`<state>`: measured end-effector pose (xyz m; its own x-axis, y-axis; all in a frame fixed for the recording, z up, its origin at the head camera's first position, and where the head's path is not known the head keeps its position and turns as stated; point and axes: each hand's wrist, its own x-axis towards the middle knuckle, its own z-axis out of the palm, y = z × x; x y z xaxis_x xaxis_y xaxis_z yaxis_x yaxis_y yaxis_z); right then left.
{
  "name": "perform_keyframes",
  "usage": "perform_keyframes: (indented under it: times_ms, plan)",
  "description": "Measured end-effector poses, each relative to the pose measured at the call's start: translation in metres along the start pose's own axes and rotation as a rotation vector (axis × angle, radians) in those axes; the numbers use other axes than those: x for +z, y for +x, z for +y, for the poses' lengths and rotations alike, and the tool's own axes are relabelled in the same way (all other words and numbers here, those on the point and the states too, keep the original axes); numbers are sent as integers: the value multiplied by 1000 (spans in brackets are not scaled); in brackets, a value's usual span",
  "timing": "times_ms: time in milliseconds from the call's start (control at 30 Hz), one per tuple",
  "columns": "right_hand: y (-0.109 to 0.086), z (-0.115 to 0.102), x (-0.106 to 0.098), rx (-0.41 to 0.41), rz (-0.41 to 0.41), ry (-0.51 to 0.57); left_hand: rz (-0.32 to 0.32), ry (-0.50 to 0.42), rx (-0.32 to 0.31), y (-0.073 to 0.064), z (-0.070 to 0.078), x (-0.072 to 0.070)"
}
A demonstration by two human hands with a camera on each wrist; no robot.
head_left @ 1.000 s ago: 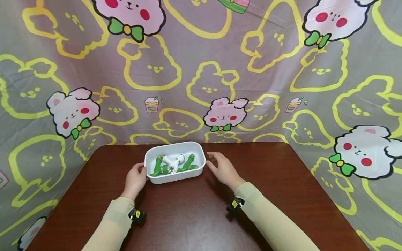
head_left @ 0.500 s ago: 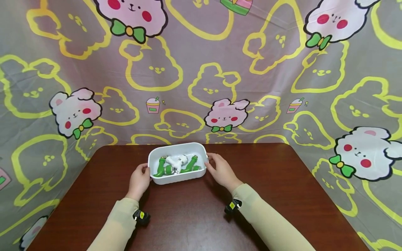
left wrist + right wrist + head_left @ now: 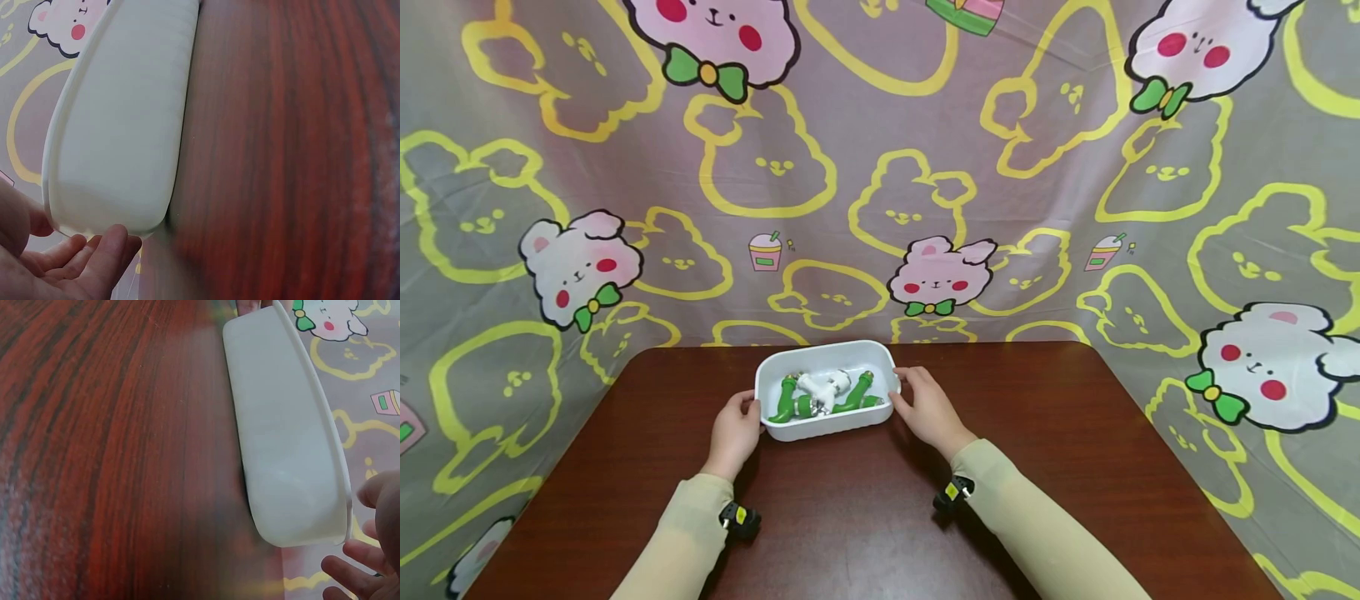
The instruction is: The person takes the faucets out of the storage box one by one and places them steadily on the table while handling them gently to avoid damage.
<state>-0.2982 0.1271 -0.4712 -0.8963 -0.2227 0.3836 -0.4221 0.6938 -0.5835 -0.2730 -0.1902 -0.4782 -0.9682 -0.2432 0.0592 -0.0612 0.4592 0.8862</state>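
Note:
A white oblong tray [image 3: 823, 427] stands on the table towards its back edge. Inside lie green curved tube-like pieces [image 3: 786, 400] with metal-coloured ends and a white branched piece [image 3: 820, 388]; their exact kind is unclear. At the tray's left end is my left hand [image 3: 734, 429], its fingertips touching the outer wall. My right hand [image 3: 931, 410] is at the opposite end, thumb and fingers extended by the rim. In the left wrist view, fingers [image 3: 106, 250] lie against the tray's end. The right wrist view has fingers [image 3: 353, 572] beside the tray's corner.
The dark red-brown wooden table [image 3: 880, 517] has rounded back corners. Behind it and along both sides hangs a grey cloth [image 3: 865, 275] printed with cartoon bunnies. A black wrist camera [image 3: 741, 520] is strapped over each beige sleeve.
The tray has shifted slightly to the right together with my left hand. My right hand has come in from a small gap to the tray's right end. Little differs over the last half second.

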Motion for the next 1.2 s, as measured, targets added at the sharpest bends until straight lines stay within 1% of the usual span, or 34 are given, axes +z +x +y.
perform_keyframes:
  times_ms: [167,300,567,700,800,1033,1200]
  plan:
    - [-1,1,1,18,-3,-16,-4,-7,-4,0,0,1]
    - [-1,2,1,34,-13,-28,-1,-11,5,1,-1,1]
    - [-1,4,2,73,-35,-29,-1,-3,-7,2,0,4]
    - [-2,5,0,66,-29,-34,-4,-3,1,2,0,6]
    - [-2,6,-2,60,-16,-25,-7,2,-3,3,1,8]
    - [-2,9,-4,71,-3,1,-12,16,1,1,2,11]
    - [-4,12,-6,92,0,22,-31,6,10,1,2,13]
